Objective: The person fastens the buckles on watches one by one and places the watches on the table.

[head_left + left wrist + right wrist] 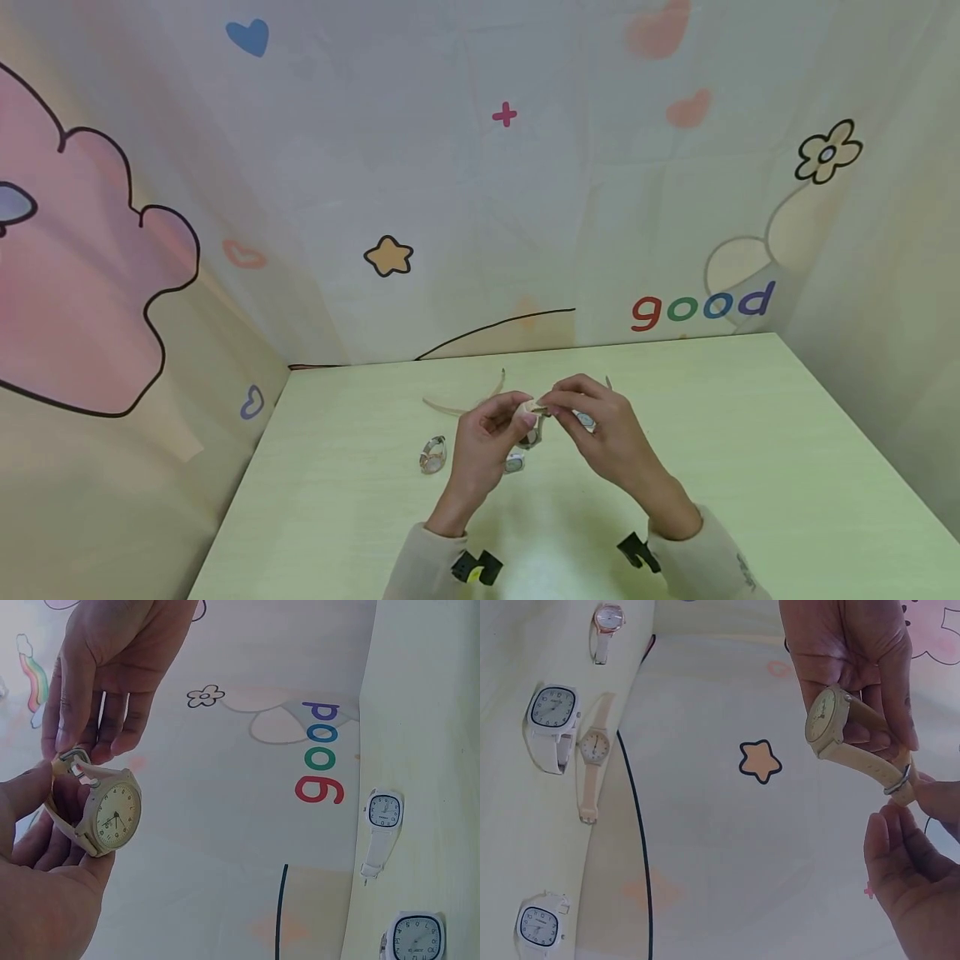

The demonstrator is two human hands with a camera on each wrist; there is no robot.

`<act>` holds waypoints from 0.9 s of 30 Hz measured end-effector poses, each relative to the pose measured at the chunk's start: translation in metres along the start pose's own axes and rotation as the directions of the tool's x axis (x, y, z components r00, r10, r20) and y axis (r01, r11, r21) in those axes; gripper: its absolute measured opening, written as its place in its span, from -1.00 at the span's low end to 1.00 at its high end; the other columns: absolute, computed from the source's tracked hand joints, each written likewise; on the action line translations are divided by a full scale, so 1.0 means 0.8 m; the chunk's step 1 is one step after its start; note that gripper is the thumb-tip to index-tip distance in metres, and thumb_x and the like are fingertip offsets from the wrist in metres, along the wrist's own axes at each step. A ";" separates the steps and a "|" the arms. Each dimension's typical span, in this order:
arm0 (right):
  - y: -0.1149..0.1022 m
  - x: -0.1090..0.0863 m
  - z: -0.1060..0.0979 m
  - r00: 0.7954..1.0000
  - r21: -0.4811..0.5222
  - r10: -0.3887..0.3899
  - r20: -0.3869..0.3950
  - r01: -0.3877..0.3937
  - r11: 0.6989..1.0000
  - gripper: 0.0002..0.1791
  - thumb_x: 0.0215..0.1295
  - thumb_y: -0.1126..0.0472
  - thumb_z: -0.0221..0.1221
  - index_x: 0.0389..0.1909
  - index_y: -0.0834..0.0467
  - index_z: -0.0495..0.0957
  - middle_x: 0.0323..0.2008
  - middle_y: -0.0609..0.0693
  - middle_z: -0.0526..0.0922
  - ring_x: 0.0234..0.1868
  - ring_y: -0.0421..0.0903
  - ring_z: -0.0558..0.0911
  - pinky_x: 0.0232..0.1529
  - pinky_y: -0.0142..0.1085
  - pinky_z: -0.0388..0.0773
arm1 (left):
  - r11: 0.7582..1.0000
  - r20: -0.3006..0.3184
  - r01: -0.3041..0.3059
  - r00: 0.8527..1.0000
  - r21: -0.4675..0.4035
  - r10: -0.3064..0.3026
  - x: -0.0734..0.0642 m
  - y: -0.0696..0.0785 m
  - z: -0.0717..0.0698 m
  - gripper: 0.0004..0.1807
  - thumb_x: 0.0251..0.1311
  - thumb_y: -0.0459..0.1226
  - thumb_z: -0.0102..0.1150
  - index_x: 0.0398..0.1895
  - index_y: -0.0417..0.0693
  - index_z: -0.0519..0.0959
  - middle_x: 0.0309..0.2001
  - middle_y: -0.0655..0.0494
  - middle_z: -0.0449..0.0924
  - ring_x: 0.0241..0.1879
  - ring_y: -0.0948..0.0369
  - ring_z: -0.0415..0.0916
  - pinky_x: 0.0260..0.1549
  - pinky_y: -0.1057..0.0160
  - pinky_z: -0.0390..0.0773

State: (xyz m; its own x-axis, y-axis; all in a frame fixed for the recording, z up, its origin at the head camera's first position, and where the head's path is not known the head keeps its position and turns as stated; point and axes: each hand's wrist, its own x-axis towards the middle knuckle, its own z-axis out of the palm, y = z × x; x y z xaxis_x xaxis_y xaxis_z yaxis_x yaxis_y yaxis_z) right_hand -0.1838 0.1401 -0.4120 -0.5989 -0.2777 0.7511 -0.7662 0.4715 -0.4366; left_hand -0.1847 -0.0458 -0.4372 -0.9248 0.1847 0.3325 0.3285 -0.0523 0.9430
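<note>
Between both hands is a cream wristwatch (118, 815) with a round dial, held above the table and its strap looped round. My left hand (480, 454) grips the strap, its thumb on the outside near the silver buckle (898, 780) and some fingers inside the loop. At the buckle end of the strap, my right hand (611, 433) pinches with thumb and fingertips. Its fingers partly hide the strap end in the head view. The dial faces away from the right hand.
Other watches lie on the pale table (337, 500): a metallic-looking one (432, 455) at left, a white square one (384, 811), another white square one (417, 937), and a pale pink-strapped one (594, 746) stretched flat. A printed cloth (450, 167) hangs behind.
</note>
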 end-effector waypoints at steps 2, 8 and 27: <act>-0.001 0.001 0.000 1.000 -0.003 -0.003 0.004 0.003 1.000 -0.70 0.05 0.53 0.34 -0.27 0.11 0.72 -0.28 -0.10 0.63 -0.31 -0.21 0.60 -0.30 -0.44 0.53 | 1.000 0.000 0.001 1.000 0.004 -0.001 0.000 0.000 0.000 -0.74 0.28 -0.25 0.26 -0.03 -0.18 0.63 -0.15 -0.14 0.66 -0.27 0.36 0.58 -0.25 0.41 0.61; -0.002 0.001 0.000 1.000 -0.004 -0.011 0.013 0.011 1.000 -0.73 0.04 0.53 0.35 -0.28 0.13 0.72 -0.29 -0.08 0.62 -0.33 -0.22 0.59 -0.36 -0.40 0.55 | 1.000 -0.001 0.018 1.000 0.007 -0.018 0.000 0.000 0.000 -0.74 0.27 -0.25 0.26 -0.03 -0.18 0.63 -0.17 -0.17 0.66 -0.30 0.36 0.57 -0.30 0.41 0.60; -0.002 -0.004 0.005 0.994 0.072 0.108 0.018 -0.109 0.991 -0.76 0.19 0.36 0.33 -0.13 0.09 0.64 -0.21 -0.10 0.71 -0.21 -0.22 0.65 -0.13 -0.43 0.61 | 0.998 -0.013 0.045 0.999 -0.036 -0.045 -0.001 0.001 0.002 -0.72 0.25 -0.22 0.28 -0.04 -0.16 0.64 -0.13 -0.12 0.68 -0.24 0.35 0.62 -0.25 0.39 0.62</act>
State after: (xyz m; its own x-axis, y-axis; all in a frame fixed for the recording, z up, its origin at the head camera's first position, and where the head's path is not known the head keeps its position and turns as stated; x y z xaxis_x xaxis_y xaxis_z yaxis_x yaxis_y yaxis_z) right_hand -0.1814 0.1369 -0.4158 -0.6824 -0.2397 0.6906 -0.7108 0.4379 -0.5504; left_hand -0.1833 -0.0447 -0.4368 -0.9411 0.1745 0.2898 0.2800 -0.0788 0.9568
